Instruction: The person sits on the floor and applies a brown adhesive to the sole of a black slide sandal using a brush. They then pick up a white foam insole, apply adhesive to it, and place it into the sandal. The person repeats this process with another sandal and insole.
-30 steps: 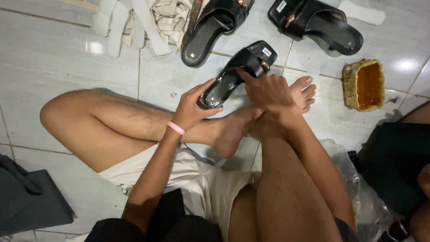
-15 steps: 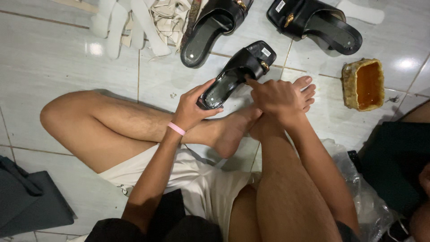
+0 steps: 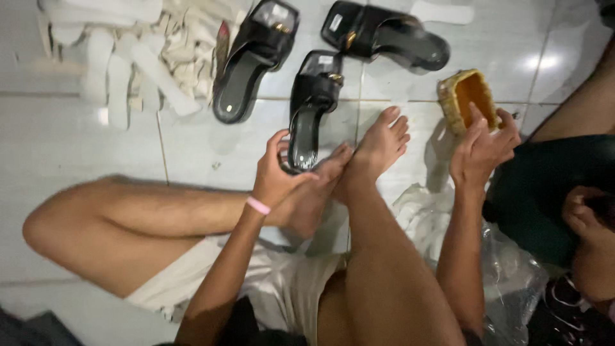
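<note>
I sit on a white tiled floor with bare legs and feet in front of me. My left hand, with a pink band at the wrist, grips the heel end of a black slip-on sandal that rests against my feet. My right hand is off the sandal, out to the right, its fingers spread at the edge of a small yellow tub with orange-brown contents. It holds nothing that I can see.
Two more black sandals lie on the tiles beyond. A heap of white insole pieces is at the upper left. Clear plastic wrap lies by my right leg. Another person's hand and dark clothing are at the right edge.
My right hand has let go of the sandal and moved right to the yellow tub. My left hand still holds the sandal. The view has shifted closer.
</note>
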The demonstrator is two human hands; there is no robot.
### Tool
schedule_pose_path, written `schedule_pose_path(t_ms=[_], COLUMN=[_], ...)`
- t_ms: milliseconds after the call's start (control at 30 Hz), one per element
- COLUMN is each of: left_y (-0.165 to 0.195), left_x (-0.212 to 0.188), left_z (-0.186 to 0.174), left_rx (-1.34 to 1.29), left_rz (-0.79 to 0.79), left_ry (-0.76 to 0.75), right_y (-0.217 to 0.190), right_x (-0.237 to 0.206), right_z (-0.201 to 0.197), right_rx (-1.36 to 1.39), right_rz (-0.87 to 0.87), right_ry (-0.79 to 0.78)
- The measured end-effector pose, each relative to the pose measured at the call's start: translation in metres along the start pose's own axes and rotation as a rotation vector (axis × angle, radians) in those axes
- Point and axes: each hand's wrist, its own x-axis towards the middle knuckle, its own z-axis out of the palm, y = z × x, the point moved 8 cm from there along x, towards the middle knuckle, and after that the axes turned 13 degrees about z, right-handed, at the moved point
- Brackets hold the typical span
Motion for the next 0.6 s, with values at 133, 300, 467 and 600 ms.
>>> schedule_pose_path(t_ms=[133, 300, 467, 600], left_y=[0.001, 0.004, 0.007, 0.008], left_x=[0.009, 0.017, 0.011, 0.014], left_z=[0.02, 0.027, 0.026, 0.025], left_rx=[-0.194, -0.135, -0.166, -0.114], left_rz=[-0.035, -0.034, -0.042, -0.054], left_ry=[-0.087, -0.088, -0.087, -0.103], right_y=[0.039, 0.03, 0.027, 0.057], right_x=[0.027, 0.037, 0.038, 0.052], right_z=[0.011, 0.006, -0.006, -0.016], right_rx=[-0.167, -0.239, -0.168, 0.117], right_rz=[-0.005, -0.061, -0.007, 0.145], right_ry=[-0.009, 0.035, -0.021, 0.05])
